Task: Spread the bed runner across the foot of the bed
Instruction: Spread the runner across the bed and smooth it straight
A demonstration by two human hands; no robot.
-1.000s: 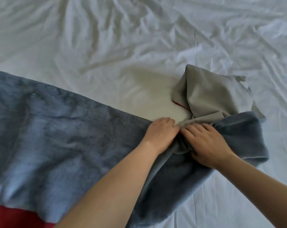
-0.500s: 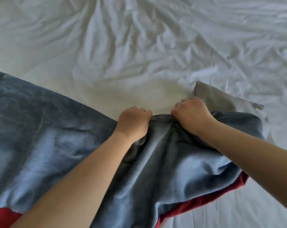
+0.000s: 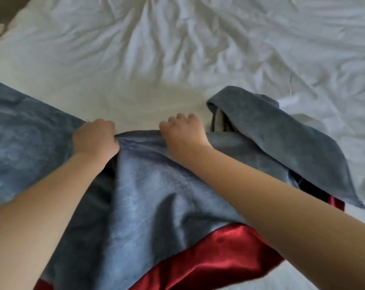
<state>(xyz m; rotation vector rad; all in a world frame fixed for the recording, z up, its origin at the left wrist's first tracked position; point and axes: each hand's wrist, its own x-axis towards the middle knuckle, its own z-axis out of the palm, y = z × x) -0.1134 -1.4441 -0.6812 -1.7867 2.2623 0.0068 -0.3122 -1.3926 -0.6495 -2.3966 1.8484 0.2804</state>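
Since the earlier frame both hands have drawn apart along the far edge of the blue-grey bed runner, and its folded end now lies flipped over at 2 o'clock from them. Left hand is curled closed, pinching the runner's edge; right hand is knuckles up with fingers bent, pressing on the same edge, though whether it grips is unclear. Both forearms reach forward from 6 o'clock over the runner, whose red satin trim shows nearest, on the wrinkled white sheet.
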